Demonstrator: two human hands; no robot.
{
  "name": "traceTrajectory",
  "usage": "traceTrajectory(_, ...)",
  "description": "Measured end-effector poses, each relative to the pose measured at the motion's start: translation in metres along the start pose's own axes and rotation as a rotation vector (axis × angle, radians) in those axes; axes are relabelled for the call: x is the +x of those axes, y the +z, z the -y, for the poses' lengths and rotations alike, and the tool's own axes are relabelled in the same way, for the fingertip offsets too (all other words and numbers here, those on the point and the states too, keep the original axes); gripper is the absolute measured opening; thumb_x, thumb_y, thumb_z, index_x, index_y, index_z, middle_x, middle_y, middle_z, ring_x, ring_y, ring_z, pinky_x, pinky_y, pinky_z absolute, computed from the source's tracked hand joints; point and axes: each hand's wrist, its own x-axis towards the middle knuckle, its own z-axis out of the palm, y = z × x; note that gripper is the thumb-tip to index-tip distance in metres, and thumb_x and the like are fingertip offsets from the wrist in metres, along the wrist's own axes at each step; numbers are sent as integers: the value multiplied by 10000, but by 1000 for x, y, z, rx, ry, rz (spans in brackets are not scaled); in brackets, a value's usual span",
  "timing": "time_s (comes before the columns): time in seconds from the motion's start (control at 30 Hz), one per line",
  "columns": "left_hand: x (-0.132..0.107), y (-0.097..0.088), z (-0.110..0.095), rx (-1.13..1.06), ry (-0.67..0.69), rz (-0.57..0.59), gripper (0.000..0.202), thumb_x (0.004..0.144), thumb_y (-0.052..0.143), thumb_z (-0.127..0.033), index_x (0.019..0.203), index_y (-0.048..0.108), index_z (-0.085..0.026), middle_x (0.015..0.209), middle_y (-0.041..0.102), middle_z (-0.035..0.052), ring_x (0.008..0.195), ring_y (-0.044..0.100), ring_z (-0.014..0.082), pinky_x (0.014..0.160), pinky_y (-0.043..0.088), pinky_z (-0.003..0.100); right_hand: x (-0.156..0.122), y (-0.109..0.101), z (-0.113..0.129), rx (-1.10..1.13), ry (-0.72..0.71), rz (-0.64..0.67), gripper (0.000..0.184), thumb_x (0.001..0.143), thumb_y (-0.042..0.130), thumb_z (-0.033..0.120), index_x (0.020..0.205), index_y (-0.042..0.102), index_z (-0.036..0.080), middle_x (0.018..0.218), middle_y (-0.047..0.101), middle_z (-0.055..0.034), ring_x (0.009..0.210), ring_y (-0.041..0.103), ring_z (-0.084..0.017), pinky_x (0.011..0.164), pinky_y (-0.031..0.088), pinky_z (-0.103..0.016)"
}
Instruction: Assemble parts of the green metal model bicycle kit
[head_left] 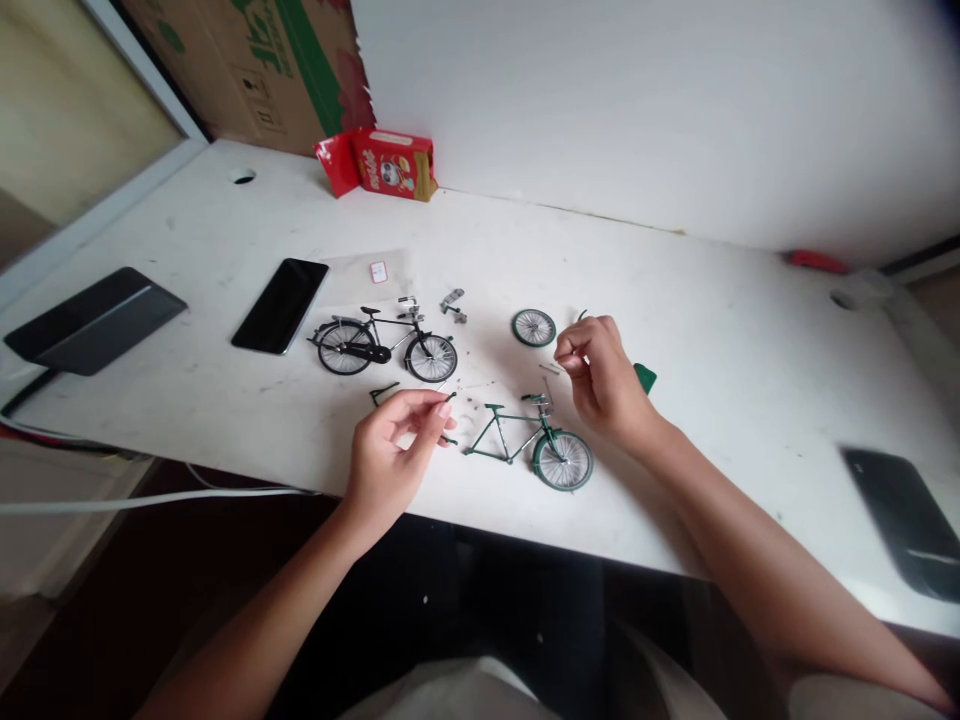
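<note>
My left hand (394, 450) hovers over the white table's front edge, fingers pinched on a small dark part too tiny to name. My right hand (600, 375) is curled in a pinch on a thin metal piece, just above a green model bicycle frame (504, 437) that carries one wheel (563, 460). A loose green wheel (534, 327) lies left of my right hand. A finished black model bicycle (386, 344) stands further left. Small metal parts (452, 303) and a black bracket (384, 392) lie between them.
A black phone (280, 304) and a dark tablet (91, 318) lie at the left. A red snack box (386, 164) stands by the wall, with a cardboard box (255, 60) behind. Another dark device (904, 520) rests at the right. Cables run along the left table edge (150, 498).
</note>
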Motion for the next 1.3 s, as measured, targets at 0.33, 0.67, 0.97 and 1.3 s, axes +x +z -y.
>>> traceTrajectory(0.33, -5, 0, -3, 9, -63, 39, 257, 969, 778, -349, 1107, 771, -132, 866, 805, 63, 732, 796, 157, 664, 638, 199, -3, 2, 1, 40, 16, -32, 155, 1089, 413, 157, 1032, 517, 257, 914, 573, -50, 910, 500, -217, 813, 445, -398)
traceTrajectory(0.67, -28, 24, -23, -134, -197, 132, 230, 956, 796, -315, 1112, 771, -147, 997, 846, 97, 783, 837, 214, 675, 672, 203, -11, 16, 40, 306, 28, -18, 91, 1081, 532, 252, 1040, 613, 252, 924, 659, -47, 942, 611, -218, 872, 508, -418)
traceTrajectory(0.97, -33, 33, -34, -134, -165, 110, 228, 938, 814, -272, 1136, 798, -159, 1009, 851, 65, 797, 839, 202, 713, 691, 198, -20, 22, 51, 495, 78, 24, 128, 1049, 587, 179, 1107, 683, 240, 1012, 753, -66, 1004, 745, -213, 878, 613, -402)
traceTrajectory(1.3, -38, 35, -36, -58, -64, 79, 212, 929, 820, -239, 1129, 811, -168, 989, 853, 44, 778, 837, 211, 701, 708, 236, -22, 23, 56, 345, -26, 38, 165, 1022, 601, 107, 1123, 661, 223, 1025, 772, -77, 960, 784, -185, 750, 652, -303)
